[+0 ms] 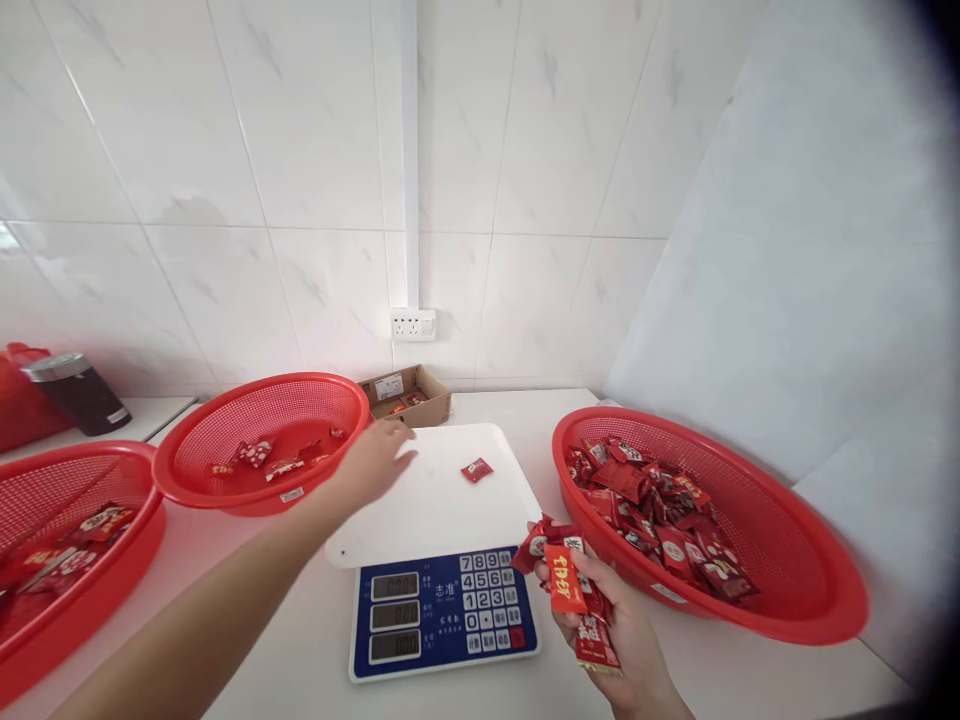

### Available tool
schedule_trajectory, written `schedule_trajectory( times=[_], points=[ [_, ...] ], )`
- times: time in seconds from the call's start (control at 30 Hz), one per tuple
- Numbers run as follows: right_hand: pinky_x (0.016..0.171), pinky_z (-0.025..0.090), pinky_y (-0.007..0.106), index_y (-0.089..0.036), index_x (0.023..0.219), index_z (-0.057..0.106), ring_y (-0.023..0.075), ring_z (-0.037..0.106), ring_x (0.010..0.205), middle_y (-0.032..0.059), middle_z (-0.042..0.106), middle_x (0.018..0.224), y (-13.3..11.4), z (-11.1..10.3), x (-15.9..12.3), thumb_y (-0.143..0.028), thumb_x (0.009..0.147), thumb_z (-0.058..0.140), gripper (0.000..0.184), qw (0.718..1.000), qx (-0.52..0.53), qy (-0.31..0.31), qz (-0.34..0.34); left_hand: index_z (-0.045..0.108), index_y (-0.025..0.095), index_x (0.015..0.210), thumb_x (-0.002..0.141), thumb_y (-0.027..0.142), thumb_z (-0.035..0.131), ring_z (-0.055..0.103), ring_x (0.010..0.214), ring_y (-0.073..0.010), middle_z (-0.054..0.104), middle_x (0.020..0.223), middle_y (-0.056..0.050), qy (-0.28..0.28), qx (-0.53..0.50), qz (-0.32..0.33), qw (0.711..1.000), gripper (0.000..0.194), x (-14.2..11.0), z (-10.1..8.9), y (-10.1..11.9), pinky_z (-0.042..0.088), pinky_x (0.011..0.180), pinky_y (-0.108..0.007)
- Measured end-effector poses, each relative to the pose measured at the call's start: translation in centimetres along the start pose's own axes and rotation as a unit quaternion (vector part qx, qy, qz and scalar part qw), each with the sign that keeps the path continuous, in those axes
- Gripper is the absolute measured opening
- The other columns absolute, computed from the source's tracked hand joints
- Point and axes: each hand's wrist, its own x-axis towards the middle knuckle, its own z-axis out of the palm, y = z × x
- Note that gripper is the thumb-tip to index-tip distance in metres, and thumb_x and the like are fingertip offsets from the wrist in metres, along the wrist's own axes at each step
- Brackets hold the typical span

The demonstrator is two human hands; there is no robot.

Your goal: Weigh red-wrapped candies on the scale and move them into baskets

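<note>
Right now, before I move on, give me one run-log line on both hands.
left hand: open, over scale platform | right hand: holding red packets | one packet: on platform

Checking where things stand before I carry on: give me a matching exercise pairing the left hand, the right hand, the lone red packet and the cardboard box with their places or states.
1. Left hand
2. Right hand
3. Lone red packet
4. Cardboard box

A. Behind the white scale platform, by the tiled wall
B. Gripping red packets
C. Lying on the platform
D. Open, reaching over the platform's edge

Pairs: 1-D, 2-B, 3-C, 4-A
</note>
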Motion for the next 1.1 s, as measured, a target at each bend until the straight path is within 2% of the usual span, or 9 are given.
schedule_trajectory(
  times=[0.17, 0.3, 0.47, 0.7, 0.77, 0.87, 0.93, 1.0, 1.1],
  points=[
    [0.033, 0.042, 0.015, -0.012, 0.082, 0.065, 0.0081, 0.054, 0.040, 0.0065, 0.069, 0.063, -0.2, -0.2, -0.4, -0.029, 0.055, 0.080, 0.036, 1.000, -0.009, 0.006, -0.016, 0.054, 0.025, 0.123, 0.090, 0.031, 0.043, 0.056, 0.109, -0.0221, 0.059, 0.122, -0.007, -0.061, -0.047, 0.110, 0.991, 0.035, 1.5, 3.5, 6.2, 0.046, 0.091, -0.035],
    [0.033, 0.040, 0.015, -0.013, 0.081, 0.063, 0.0061, 0.049, 0.037, 0.0060, 0.070, 0.063, -0.7, -0.8, -1.1, -0.031, 0.048, 0.084, 0.042, 0.999, -0.007, 0.024, -0.037, 0.067, 0.019, 0.100, 0.086, 0.017, 0.043, 0.061, 0.093, -0.0220, 0.065, 0.105, -0.009, -0.082, -0.057, 0.139, 0.985, 0.028, 3.0, 5.1, 7.7, 0.049, 0.081, -0.034],
    [0.034, 0.041, 0.015, -0.012, 0.083, 0.063, 0.0086, 0.053, 0.042, 0.0089, 0.070, 0.064, -1.0, -1.6, -1.4, -0.029, 0.046, 0.085, 0.046, 0.998, 0.002, 0.054, -0.045, 0.068, 0.019, 0.096, 0.079, 0.008, 0.046, 0.059, 0.097, -0.0202, 0.064, 0.108, -0.007, -0.034, -0.078, 0.095, 0.992, 0.030, 3.2, 3.3, 5.0, 0.045, 0.090, -0.032],
    [0.034, 0.043, 0.014, -0.012, 0.086, 0.063, 0.0095, 0.056, 0.044, 0.0068, 0.069, 0.064, -1.1, -1.0, -0.5, -0.027, 0.059, 0.078, 0.034, 1.000, -0.003, 0.014, -0.022, 0.064, 0.017, 0.093, 0.083, 0.022, 0.039, 0.049, 0.112, -0.0335, 0.059, 0.115, -0.015, 0.113, -0.121, -0.118, 0.979, 0.028, -0.7, -2.5, -3.7, 0.038, 0.095, -0.052],
    [0.034, 0.043, 0.014, -0.013, 0.083, 0.063, 0.0082, 0.055, 0.041, 0.0054, 0.068, 0.063, -1.1, -0.1, -0.1, -0.026, 0.061, 0.078, 0.030, 1.000, -0.009, 0.005, -0.012, 0.063, 0.019, 0.091, 0.084, 0.032, 0.041, 0.053, 0.108, -0.0317, 0.062, 0.111, -0.013, 0.122, -0.168, -0.145, 0.967, 0.027, -2.1, -2.7, -3.9, 0.043, 0.092, -0.048],
    [0.034, 0.043, 0.014, -0.014, 0.081, 0.061, 0.0083, 0.055, 0.041, 0.0038, 0.068, 0.064, -1.1, 2.1, 0.2, -0.025, 0.060, 0.078, 0.029, 0.999, -0.020, -0.027, -0.011, 0.060, 0.022, 0.097, 0.086, 0.045, 0.039, 0.063, 0.090, -0.0216, 0.067, 0.098, -0.006, 0.090, -0.265, -0.131, 0.951, 0.033, -3.8, -1.6, -1.0, 0.052, 0.078, -0.035],
    [0.033, 0.042, 0.015, -0.014, 0.083, 0.061, 0.0086, 0.055, 0.041, 0.0033, 0.068, 0.066, -0.9, 3.7, 0.3, -0.025, 0.060, 0.077, 0.030, 0.997, -0.026, -0.067, -0.009, 0.058, 0.023, 0.103, 0.087, 0.049, 0.037, 0.065, 0.086, -0.0171, 0.067, 0.101, -0.004, 0.048, -0.353, -0.094, 0.930, 0.037, -4.8, -0.7, 2.2, 0.054, 0.073, -0.030],
    [0.032, 0.041, 0.015, -0.015, 0.086, 0.062, 0.0085, 0.054, 0.040, 0.0023, 0.067, 0.066, -0.5, 5.1, 0.3, -0.027, 0.060, 0.077, 0.033, 0.994, -0.035, -0.101, -0.009, 0.051, 0.023, 0.117, 0.086, 0.048, 0.044, 0.063, 0.097, -0.0190, 0.060, 0.118, -0.008, -0.019, -0.539, -0.046, 0.841, 0.040, -5.5, 0.0, 5.3, 0.054, 0.079, -0.033],
    [0.032, 0.040, 0.015, -0.016, 0.087, 0.061, 0.0075, 0.051, 0.037, -0.0014, 0.064, 0.060, 0.2, 6.4, 0.5, -0.029, 0.060, 0.076, 0.033, 0.990, -0.052, -0.132, -0.017, 0.038, 0.029, 0.132, 0.088, 0.045, 0.046, 0.058, 0.108, -0.0200, 0.051, 0.133, -0.008, -0.112, -0.661, 0.012, 0.742, 0.049, -6.1, 0.4, 8.4, 0.053, 0.085, -0.037]
  ],
)
